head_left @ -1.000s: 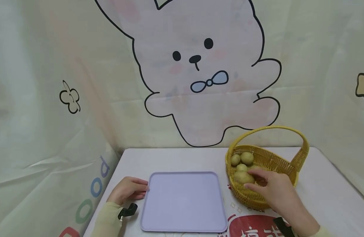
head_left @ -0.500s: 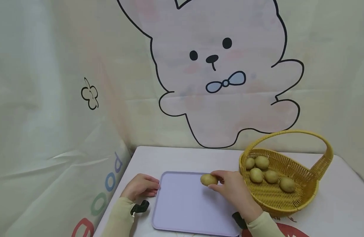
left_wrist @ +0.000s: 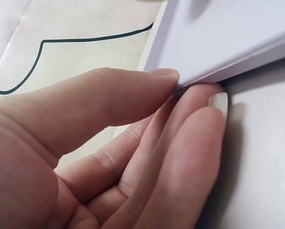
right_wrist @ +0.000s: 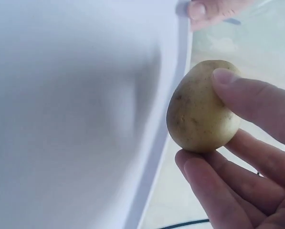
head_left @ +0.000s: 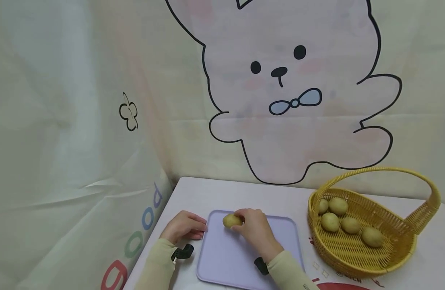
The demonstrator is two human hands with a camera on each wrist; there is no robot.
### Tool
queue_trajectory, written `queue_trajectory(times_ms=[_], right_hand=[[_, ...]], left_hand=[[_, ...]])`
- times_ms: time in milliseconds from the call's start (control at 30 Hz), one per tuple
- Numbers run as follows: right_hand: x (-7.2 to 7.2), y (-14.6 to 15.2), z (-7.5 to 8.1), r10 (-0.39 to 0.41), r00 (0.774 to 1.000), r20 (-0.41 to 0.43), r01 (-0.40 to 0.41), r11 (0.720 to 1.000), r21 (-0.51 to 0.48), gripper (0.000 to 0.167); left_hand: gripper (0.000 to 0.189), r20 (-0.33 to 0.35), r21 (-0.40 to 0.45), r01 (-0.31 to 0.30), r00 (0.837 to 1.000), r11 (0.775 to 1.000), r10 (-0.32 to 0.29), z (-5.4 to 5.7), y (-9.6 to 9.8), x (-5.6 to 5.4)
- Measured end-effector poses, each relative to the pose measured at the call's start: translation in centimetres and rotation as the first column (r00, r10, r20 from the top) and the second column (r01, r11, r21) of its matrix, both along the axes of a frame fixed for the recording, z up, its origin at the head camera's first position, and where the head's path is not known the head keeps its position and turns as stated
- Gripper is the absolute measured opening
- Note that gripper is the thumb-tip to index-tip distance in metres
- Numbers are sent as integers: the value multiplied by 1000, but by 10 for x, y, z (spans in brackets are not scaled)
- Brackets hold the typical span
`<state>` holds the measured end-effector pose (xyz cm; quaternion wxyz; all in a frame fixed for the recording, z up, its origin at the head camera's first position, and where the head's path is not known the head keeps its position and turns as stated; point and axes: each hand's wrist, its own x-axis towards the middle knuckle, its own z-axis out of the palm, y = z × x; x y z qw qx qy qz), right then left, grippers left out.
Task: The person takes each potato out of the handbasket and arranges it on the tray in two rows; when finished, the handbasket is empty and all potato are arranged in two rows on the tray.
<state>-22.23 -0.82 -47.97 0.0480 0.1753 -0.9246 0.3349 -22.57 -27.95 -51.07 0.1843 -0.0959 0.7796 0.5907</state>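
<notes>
Head view: the right hand [head_left: 255, 229] pinches a potato [head_left: 230, 220] over the far-left part of a lilac rectangular tray [head_left: 222, 257], near its left edge; bare tray surface extends towards the near edge and to the right of the forearm. The left hand [head_left: 184, 227] grips the upper part of the tray's left edge, between it and the left edge of the white table [head_left: 280, 201]. A strip of tabletop separates the tray's right edge from a yellow wicker basket [head_left: 353, 266], in which five potatoes [head_left: 330, 222] lie. Left wrist view: the thumb rests on the raised rim, with the forefinger beneath it. Right wrist view: the potato, speckled brown, is held between thumb and fingertips; the rim passes behind it, with the left thumb on that edge above.
</notes>
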Motion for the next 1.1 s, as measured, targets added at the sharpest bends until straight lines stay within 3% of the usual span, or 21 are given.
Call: queue_trajectory(times_ms=[433,767,933,1100], right_hand=[[-3,-13,-16,-10,999,-34,10,1000,-12,36],[-7,-10,-10,70,994,87,-63,995,-82,40],[-10,-10,-14,96,989,116,-87,993,-80,50],[-11,-12,-19,82,989,122,-72,994,-85,48]], left_hand=[[27,-9,28,8,1000,1000,-7,2,3,-2],[27,-1,5,5,1000,1000,-5,3,-1,-2],[26,4,3,6,1000,1000,-6,3,-2,-2],[26,2,12,12,1000,1000,-12,1,0,-3]])
